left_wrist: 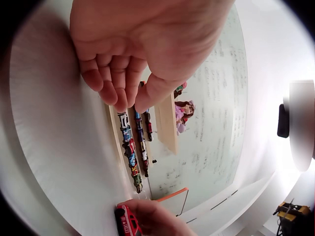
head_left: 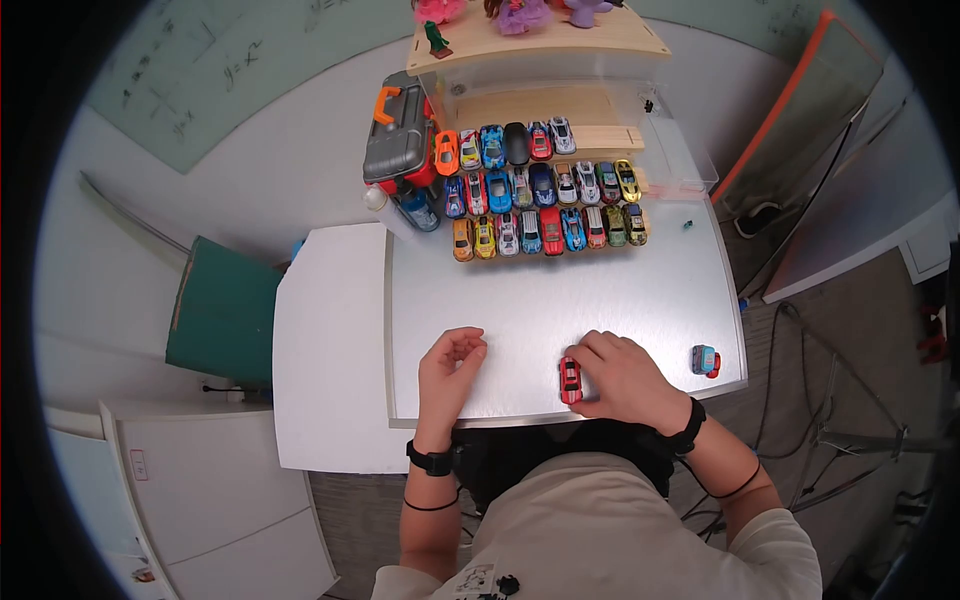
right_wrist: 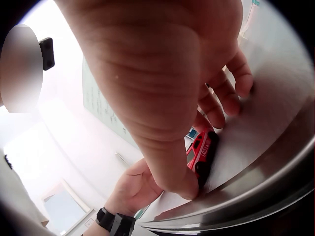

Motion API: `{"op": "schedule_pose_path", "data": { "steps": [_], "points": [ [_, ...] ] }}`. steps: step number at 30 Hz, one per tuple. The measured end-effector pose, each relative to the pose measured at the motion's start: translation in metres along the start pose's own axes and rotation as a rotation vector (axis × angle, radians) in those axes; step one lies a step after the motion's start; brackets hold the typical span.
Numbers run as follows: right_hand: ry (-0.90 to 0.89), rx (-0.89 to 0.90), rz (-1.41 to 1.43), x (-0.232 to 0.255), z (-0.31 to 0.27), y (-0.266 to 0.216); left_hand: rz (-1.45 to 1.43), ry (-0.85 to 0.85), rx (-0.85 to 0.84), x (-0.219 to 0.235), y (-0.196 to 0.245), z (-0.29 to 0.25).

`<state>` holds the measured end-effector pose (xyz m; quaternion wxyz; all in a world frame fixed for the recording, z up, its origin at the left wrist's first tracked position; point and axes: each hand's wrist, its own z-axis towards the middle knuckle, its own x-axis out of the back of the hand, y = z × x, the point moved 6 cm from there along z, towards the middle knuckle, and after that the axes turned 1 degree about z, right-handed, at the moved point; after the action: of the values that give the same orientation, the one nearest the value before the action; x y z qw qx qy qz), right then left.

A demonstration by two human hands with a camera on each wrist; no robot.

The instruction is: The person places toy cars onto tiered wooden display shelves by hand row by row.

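Observation:
A red toy car [head_left: 570,381] stands on the metal tabletop near its front edge, its side lettering visible in the right wrist view [right_wrist: 204,151]. The right hand [head_left: 625,380] pinches the car's two ends between thumb and fingers. To the left, apart from the car, the left hand [head_left: 452,376] hangs at the table's front with its fingers loosely bent and nothing in them. In the left wrist view the left hand's palm [left_wrist: 147,34] shows, the red car [left_wrist: 127,222] below it.
Rows of toy cars [head_left: 552,231] stand on a stepped wooden rack at the back. A blue and red toy [head_left: 706,361] sits at the right front. A grey toolbox [head_left: 402,135], bottles [head_left: 418,210] and a shelf with dolls [head_left: 540,44] are behind. The table's metal edge [head_left: 520,421] runs in front.

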<state>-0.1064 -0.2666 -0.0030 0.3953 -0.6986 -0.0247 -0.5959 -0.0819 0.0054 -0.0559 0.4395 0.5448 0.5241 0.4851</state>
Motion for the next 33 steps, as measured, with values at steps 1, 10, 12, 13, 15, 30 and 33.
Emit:
{"op": "schedule_pose_path", "data": {
  "steps": [1,10,12,13,15,30,33],
  "points": [
    [0.039,0.047,-0.012,0.003,0.003,-0.003,-0.009,0.001,-0.001,0.002,0.000,-0.001],
    [0.364,-0.046,-0.090,0.190,0.095,0.062,0.032,-0.040,0.006,0.000,-0.001,0.002],
    [0.361,-0.073,-0.110,0.211,0.128,0.094,0.152,-0.020,-0.034,-0.003,0.002,0.001],
    [0.317,-0.076,-0.130,0.212,0.146,0.110,0.171,-0.018,-0.061,-0.004,0.002,0.001],
    [0.273,-0.070,-0.150,0.212,0.170,0.128,0.187,-0.016,-0.080,-0.006,0.005,0.000],
    [0.051,-0.117,-0.079,0.195,0.206,0.148,0.258,-0.021,-0.129,-0.009,0.009,-0.001],
    [0.092,-0.112,-0.038,0.194,0.202,0.151,0.258,-0.017,-0.133,-0.008,0.009,-0.001]
  ]
}}
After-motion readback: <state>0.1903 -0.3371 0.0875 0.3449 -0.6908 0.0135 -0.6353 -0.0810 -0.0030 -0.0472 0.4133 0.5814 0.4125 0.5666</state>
